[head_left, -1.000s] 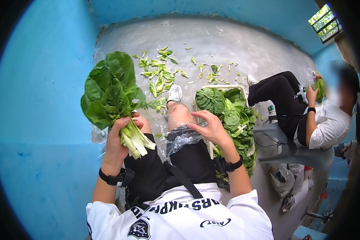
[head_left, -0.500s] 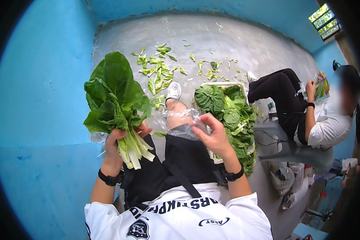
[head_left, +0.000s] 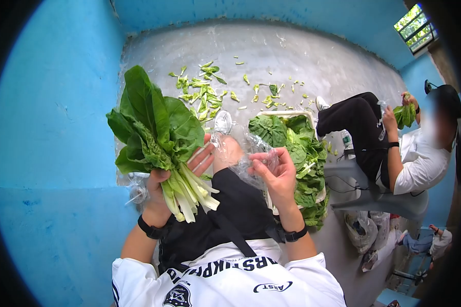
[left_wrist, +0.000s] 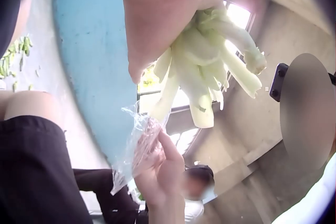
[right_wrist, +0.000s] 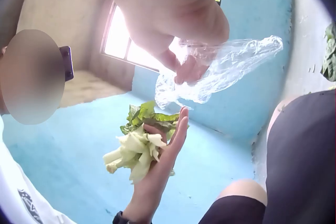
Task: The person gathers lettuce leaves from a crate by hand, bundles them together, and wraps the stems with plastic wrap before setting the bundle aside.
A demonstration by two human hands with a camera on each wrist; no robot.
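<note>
A bunch of leafy greens [head_left: 159, 123] with pale cut stems stands upright in my left hand [head_left: 160, 198]. The thumb lies over the near side of the stems, while the fingers reach out straight behind them. In the right wrist view, the stem ends [right_wrist: 136, 153] point toward the camera. My right hand [head_left: 280, 179] pinches a thin, crumpled clear plastic bag [right_wrist: 236, 69] between thumb and fingertips. The bag hangs over my knee, between the greens and the right hand, its mouth not distinguishable.
A pale crate [head_left: 287, 111] heaped with greens stands by my right leg. Trimmed leaves [head_left: 205, 97] litter the floor ahead. To the right, another person [head_left: 415, 158] sits on a grey plastic chair [head_left: 404, 204], handling greens. Filled plastic bags [head_left: 362, 230] lie behind the chair. A blue wall [head_left: 56, 153] rises at left.
The left hand has brought the greens slightly right, and its fingers have straightened out. The right hand has lifted the plastic bag off the thigh and spread it toward the greens.
</note>
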